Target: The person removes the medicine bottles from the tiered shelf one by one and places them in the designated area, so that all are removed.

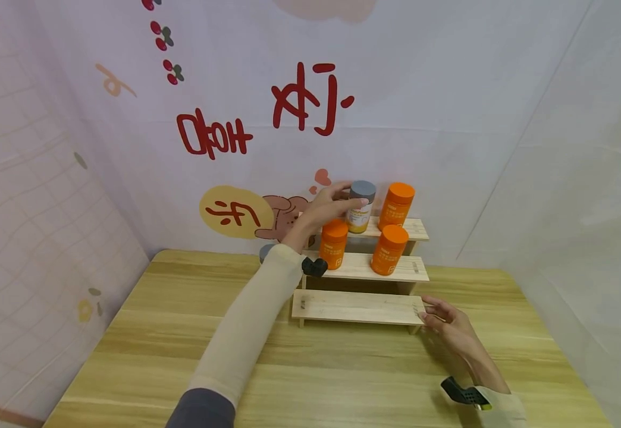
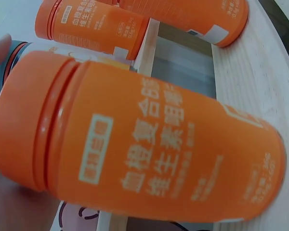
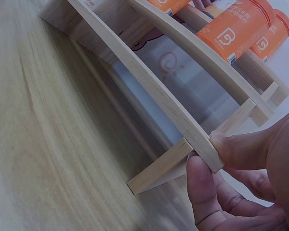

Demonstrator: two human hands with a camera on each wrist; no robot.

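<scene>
My left hand (image 1: 328,209) holds a grey-lidded supplement bottle (image 1: 358,220) by its upper part, at the top tier of a three-step wooden rack (image 1: 358,306). An orange bottle (image 1: 397,208) stands to its right on the same tier. Two more orange bottles, a left one (image 1: 333,246) and a right one (image 1: 389,252), stand on the middle tier. The left wrist view shows the nearer orange bottle (image 2: 135,139) large, hiding most of the grey-lidded bottle's body. My right hand (image 1: 452,330) pinches the right end of the lowest board (image 3: 168,98), thumb above and fingers below.
Behind my left sleeve (image 1: 251,315) a second grey lid (image 1: 265,252) peeks out, its body hidden. The rack stands on a wood-grain table (image 1: 342,380). A white printed cloth (image 1: 423,119) hangs behind, with more cloth at both sides.
</scene>
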